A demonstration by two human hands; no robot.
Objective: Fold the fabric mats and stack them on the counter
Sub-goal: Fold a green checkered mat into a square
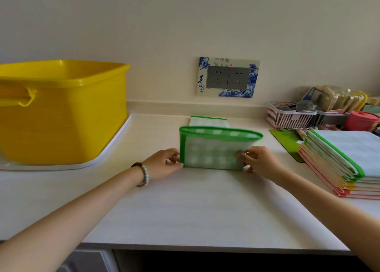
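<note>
A green-edged checked fabric mat (pixel 213 148) is folded and stands raised off the white counter (pixel 185 206) in the middle. My left hand (pixel 164 164) pinches its lower left corner. My right hand (pixel 259 160) pinches its lower right corner. Behind it lies another folded green-edged mat (pixel 207 121), flat near the wall. At the right sits a stack of several folded mats (pixel 345 165) with green, yellow and pink edges.
A large yellow plastic tub (pixel 61 111) stands on a white tray at the left. A pink basket (pixel 287 115), a rack with lids and a red pot crowd the back right corner. A green board (pixel 285 140) lies beside the stack. Wall sockets (pixel 228 77) are behind.
</note>
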